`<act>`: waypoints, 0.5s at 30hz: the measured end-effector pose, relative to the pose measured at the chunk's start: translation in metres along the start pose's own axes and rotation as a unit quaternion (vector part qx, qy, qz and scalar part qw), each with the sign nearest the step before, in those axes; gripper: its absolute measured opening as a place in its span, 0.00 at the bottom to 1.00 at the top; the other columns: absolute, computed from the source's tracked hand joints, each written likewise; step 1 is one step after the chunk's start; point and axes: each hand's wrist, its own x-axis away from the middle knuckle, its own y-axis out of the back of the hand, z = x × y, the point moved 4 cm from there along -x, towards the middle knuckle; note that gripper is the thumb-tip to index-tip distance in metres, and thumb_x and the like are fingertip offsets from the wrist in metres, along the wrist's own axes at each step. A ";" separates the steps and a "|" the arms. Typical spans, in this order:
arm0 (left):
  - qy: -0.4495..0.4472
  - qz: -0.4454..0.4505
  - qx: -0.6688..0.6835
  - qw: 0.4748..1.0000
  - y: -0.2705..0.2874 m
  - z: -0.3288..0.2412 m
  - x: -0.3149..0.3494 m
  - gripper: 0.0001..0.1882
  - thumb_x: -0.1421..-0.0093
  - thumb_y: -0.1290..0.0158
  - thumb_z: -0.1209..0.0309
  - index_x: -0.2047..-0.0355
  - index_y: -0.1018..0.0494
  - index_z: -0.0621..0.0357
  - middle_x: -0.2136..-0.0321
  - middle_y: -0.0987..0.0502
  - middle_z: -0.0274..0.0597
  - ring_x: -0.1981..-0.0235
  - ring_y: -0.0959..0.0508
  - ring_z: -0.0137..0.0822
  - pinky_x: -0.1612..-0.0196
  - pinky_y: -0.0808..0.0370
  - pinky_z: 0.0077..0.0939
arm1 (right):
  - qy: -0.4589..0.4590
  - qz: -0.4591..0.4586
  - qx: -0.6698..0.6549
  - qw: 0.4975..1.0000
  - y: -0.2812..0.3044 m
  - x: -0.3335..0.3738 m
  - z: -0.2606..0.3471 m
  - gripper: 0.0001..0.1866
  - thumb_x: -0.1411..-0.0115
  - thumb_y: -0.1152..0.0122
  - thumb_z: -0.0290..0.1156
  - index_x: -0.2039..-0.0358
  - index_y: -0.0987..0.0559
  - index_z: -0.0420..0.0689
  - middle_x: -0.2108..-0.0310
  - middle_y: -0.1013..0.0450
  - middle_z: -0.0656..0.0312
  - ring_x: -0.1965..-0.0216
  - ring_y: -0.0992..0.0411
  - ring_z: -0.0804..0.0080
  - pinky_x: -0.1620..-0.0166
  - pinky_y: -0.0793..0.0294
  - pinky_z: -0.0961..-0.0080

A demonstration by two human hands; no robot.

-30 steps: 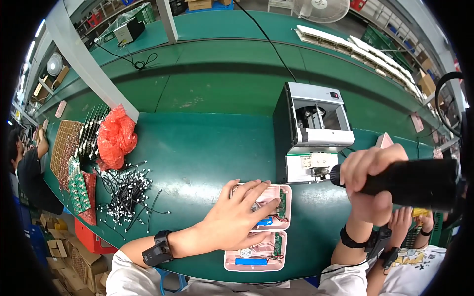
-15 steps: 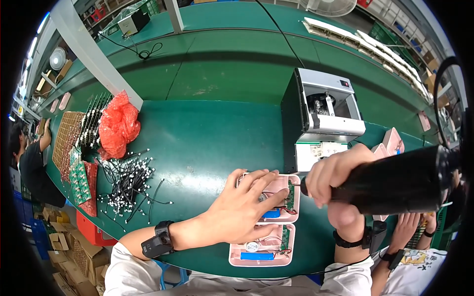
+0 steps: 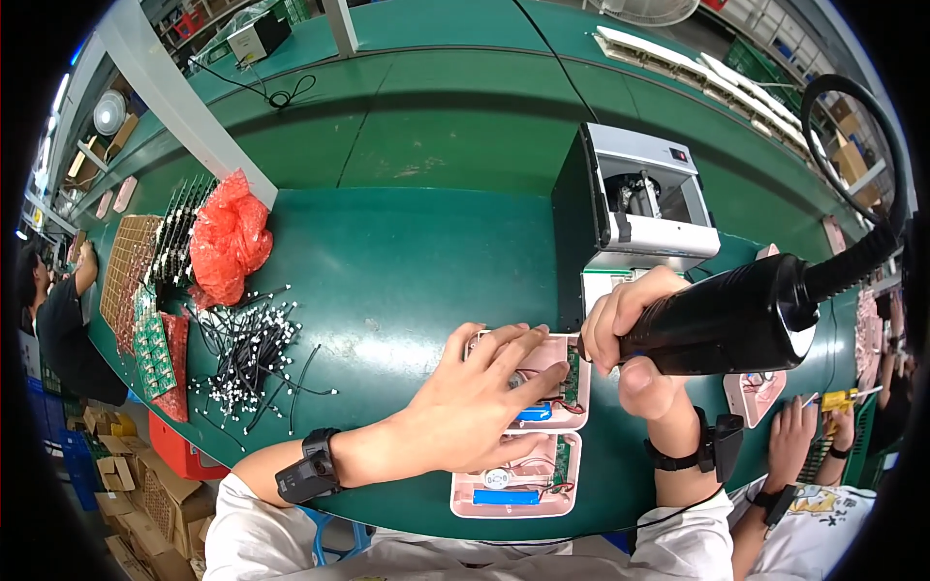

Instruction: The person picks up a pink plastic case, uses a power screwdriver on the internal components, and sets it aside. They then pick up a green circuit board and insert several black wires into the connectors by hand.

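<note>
Just in front of the grey machine, the left hand lies spread flat on an open pink casing, while the right hand grips a black power screwdriver at the casing's right edge.

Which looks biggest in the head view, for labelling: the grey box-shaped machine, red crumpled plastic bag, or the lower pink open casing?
Largest to smallest as they look:
1. grey box-shaped machine
2. red crumpled plastic bag
3. lower pink open casing
The bag and casing look close, and the casing lies nearer the camera, so that order is unsure.
</note>
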 end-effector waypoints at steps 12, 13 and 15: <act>0.011 -0.014 -0.017 1.000 -0.007 -0.004 0.006 0.39 0.44 0.34 0.48 0.35 0.27 0.52 0.32 0.35 0.60 0.31 0.37 0.57 0.33 0.41 0.63 | 0.017 -0.078 -0.036 0.996 -0.006 0.000 0.015 0.29 0.38 0.24 0.51 0.60 0.32 0.43 0.80 0.32 0.64 0.81 0.33 0.73 0.74 0.30 0.74; 0.012 -0.018 -0.021 1.000 -0.008 -0.003 0.006 0.39 0.44 0.34 0.48 0.35 0.27 0.52 0.32 0.35 0.60 0.31 0.37 0.57 0.33 0.41 0.63 | 0.032 -0.085 -0.059 0.994 -0.005 -0.001 0.024 0.29 0.37 0.25 0.51 0.60 0.33 0.43 0.80 0.32 0.64 0.81 0.34 0.73 0.74 0.30 0.73; 0.019 -0.042 -0.022 0.999 -0.009 -0.008 0.009 0.38 0.42 0.35 0.48 0.36 0.26 0.53 0.33 0.34 0.61 0.31 0.36 0.56 0.34 0.41 0.62 | 0.110 -0.103 -0.006 0.989 0.008 -0.003 0.064 0.29 0.35 0.28 0.53 0.59 0.34 0.43 0.79 0.33 0.64 0.81 0.35 0.72 0.73 0.30 0.72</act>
